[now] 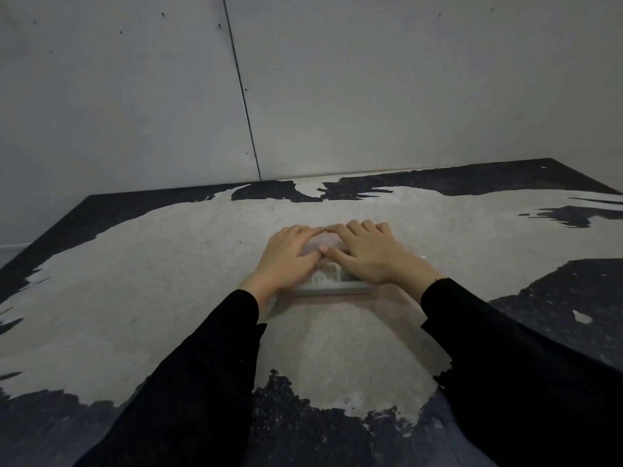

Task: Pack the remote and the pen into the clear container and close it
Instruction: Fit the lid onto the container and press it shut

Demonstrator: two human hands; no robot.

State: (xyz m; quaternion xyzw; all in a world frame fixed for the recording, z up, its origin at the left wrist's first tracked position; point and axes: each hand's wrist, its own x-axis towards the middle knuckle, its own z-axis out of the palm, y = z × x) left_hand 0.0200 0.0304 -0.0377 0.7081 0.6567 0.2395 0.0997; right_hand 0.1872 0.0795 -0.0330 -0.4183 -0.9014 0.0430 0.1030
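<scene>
Clear container (pixel 332 287) lies flat on the table under both hands, mostly covered by them; only its near edge and a pale latch-like part at the middle of that edge show between the wrists. Whether the remote and the pen are inside cannot be told, since the palms hide the top.

Left hand (pixel 289 256) lies palm down on the left half of the lid, fingers stretched out and spread flat, grasping nothing, pressing or resting on the plastic. Right hand (pixel 371 256) mirrors it on the right half, also flat with fingers extended. The fingertips of the two hands meet at the far side, and the thumbs touch near the middle. Black sleeves (pixel 209 375) cover both forearms down to the wrists.

Around the box, the table (pixel 168 281) has a worn top, pale beige at the centre with dark speckled patches along the edges. Behind it stands a plain grey wall (pixel 371 79) with a thin dark seam running down it.
</scene>
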